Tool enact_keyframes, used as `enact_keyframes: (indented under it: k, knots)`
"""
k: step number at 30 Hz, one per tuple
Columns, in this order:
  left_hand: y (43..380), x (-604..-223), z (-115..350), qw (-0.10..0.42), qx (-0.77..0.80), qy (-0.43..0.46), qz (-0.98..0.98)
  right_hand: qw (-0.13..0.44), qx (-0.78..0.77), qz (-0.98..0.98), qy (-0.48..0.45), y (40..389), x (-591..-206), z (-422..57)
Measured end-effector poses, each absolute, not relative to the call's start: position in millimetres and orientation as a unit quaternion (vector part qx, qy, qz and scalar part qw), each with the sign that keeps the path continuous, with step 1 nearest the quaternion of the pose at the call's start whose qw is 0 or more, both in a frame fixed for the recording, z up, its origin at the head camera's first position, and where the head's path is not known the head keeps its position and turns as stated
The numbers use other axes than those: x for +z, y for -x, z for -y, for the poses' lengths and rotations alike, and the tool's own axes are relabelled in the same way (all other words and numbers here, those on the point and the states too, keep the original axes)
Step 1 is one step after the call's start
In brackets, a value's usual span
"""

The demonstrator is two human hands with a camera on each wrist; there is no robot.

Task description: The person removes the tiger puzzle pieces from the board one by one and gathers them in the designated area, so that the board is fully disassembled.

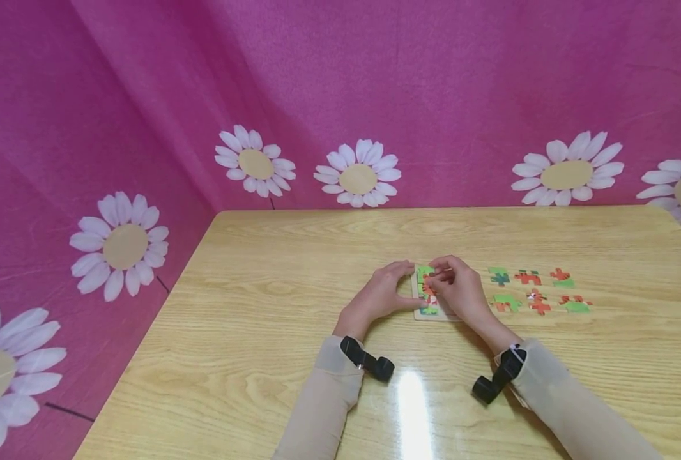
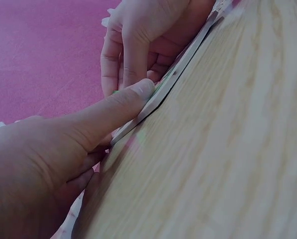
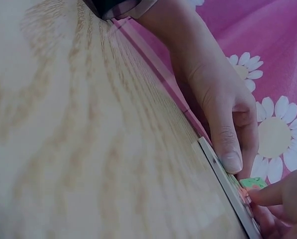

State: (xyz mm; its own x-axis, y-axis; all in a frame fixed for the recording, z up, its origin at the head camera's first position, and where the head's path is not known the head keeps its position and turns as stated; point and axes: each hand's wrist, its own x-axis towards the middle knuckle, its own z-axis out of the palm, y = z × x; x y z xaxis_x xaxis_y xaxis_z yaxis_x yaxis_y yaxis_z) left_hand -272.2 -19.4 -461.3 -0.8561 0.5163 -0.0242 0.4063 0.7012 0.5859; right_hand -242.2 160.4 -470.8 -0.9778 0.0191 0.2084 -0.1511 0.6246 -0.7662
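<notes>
A thin jigsaw puzzle board point(image 1: 446, 314) lies on the table, with colourful pieces filling its left side. My left hand point(image 1: 379, 292) grips the board's left end, its thumb over the near edge and its fingers toward the far corner. The left wrist view shows that thumb point(image 2: 131, 95) on the board's rim. Over the board, my right hand point(image 1: 460, 292) pinches a green and orange puzzle piece point(image 3: 253, 182) between thumb and fingers. In the right wrist view the piece is tilted up at the board's surface, partly hidden by the fingertips.
Several loose puzzle pieces lie in two rows to the right of the board, among them a green one point(image 1: 498, 276) and a red and green one point(image 1: 576, 304). The wooden table point(image 1: 248, 287) meets a pink flowered cloth point(image 1: 455, 96) behind it.
</notes>
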Motion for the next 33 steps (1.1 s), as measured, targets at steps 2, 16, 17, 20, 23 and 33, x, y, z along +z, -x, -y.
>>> enact_keyframes:
  k: [2,16,17,20,23,33]
  knots:
    - [272,-461,19,0.094,0.295,-0.253,-0.917,0.101,0.434,0.894,-0.037,242,-470,-161]
    - [273,-461,20,0.098,0.298,-0.262,-0.913,0.086,0.475,0.875,-0.038,235,-467,-169]
    - [273,-461,20,0.098,0.297,-0.262,-0.913,0.085,0.477,0.874,-0.039,235,-467,-170]
    - [273,-461,21,0.100,0.297,-0.261,-0.913,0.085,0.479,0.872,-0.044,233,-466,-172]
    - [273,-461,21,0.100,0.296,-0.262,-0.913,0.089,0.487,0.867,-0.052,230,-466,-175]
    - [274,-463,22,0.098,0.299,-0.265,-0.911,0.080,0.487,0.868,-0.047,216,-464,-187]
